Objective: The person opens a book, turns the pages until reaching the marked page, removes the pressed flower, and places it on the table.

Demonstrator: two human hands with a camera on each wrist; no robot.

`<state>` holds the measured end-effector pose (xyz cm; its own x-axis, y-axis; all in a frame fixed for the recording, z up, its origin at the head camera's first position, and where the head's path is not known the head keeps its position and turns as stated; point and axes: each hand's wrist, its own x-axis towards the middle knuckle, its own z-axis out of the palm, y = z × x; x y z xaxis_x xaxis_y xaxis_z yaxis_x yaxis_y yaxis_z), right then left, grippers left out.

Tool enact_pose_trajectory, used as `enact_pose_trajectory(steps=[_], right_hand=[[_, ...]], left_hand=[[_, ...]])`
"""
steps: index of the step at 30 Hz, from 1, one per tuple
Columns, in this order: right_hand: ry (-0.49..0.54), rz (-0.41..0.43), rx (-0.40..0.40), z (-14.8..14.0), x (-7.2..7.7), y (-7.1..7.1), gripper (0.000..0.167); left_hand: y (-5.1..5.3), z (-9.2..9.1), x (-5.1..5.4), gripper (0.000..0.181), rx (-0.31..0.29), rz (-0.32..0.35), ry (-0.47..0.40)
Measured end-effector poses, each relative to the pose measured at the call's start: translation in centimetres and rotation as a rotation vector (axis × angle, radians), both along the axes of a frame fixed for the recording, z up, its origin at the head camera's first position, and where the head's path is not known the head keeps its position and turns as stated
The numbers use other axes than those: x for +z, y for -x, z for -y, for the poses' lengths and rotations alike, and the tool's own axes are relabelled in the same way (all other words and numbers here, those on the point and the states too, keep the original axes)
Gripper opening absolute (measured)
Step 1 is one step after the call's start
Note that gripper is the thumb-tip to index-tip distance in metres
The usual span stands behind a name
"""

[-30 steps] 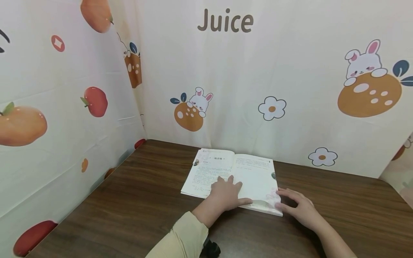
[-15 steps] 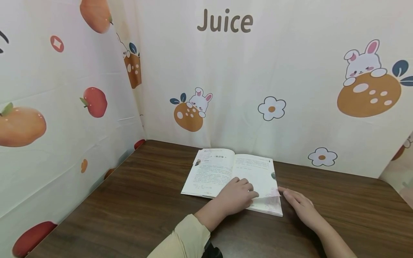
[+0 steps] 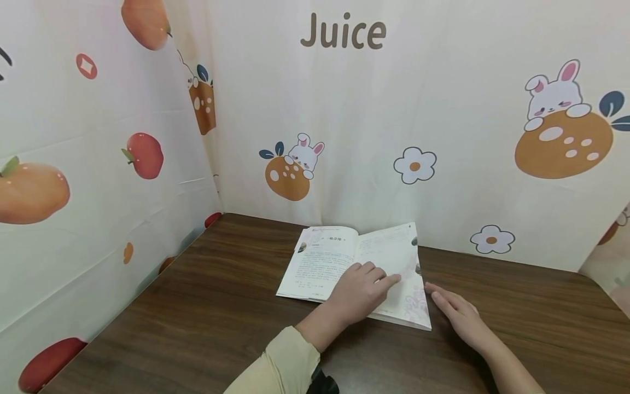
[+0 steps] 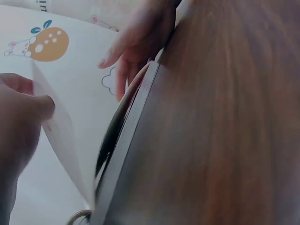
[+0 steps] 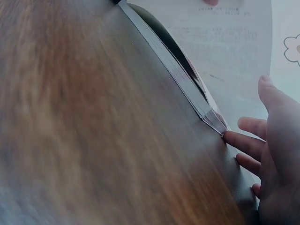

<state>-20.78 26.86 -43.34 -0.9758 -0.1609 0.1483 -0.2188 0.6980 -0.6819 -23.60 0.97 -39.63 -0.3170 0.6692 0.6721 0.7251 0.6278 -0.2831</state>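
Note:
An open book (image 3: 315, 262) with printed pages lies on the table. My left hand (image 3: 361, 293) reaches over its lower middle and pinches a single page (image 3: 386, 249), which stands raised from the right half. In the left wrist view the thumb and a finger of that hand (image 4: 21, 112) hold the page (image 4: 61, 133) by its edge. My right hand (image 3: 460, 314) rests at the book's right edge with its fingers extended. In the right wrist view its fingertips (image 5: 229, 136) are at the corner of the page block (image 5: 187, 89), seemingly touching it.
The dark wood table (image 3: 206, 306) stretches out on both sides of the book. A white curtain (image 3: 364, 120) printed with fruit, rabbits and flowers hangs close behind the book. Another printed curtain (image 3: 98, 202) runs along the left side.
My left hand went from lying spread on the pages to pinching a page, then moved slightly up with it. The page rose off the right half. My right fingers straightened at the book's edge.

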Motion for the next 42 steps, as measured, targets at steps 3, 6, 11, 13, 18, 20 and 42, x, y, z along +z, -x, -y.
enact_pose_trajectory(steps=[3,6,11,13,18,20,42], right_hand=[[-0.014,0.002,-0.012,0.1,0.0,0.0,0.051],[-0.027,0.003,-0.02,0.1,0.0,0.0,0.051],[-0.035,0.001,-0.022,0.1,0.0,0.0,0.051],[-0.035,-0.002,-0.022,0.2,0.0,0.0,0.05],[-0.037,0.001,-0.021,0.3,0.1,-0.1,0.049],[-0.038,0.003,-0.021,0.3,0.1,-0.1,0.048],[-0.036,-0.002,-0.03,0.0,-0.1,-0.2,0.049]], left_hand=[[0.2,0.4,0.4,0.029,-0.003,-0.019,-0.076],[0.5,0.8,0.7,0.026,-0.001,-0.036,-0.136],[0.8,1.4,1.1,0.023,0.02,-0.027,-0.205],[0.9,1.5,1.2,0.026,0.03,-0.011,-0.23],[1.2,2.0,1.5,0.04,0.055,0.028,-0.274],[1.4,2.3,1.7,0.044,0.078,0.05,-0.29],[3.0,6.6,3.5,0.02,0.367,0.662,-0.263]])
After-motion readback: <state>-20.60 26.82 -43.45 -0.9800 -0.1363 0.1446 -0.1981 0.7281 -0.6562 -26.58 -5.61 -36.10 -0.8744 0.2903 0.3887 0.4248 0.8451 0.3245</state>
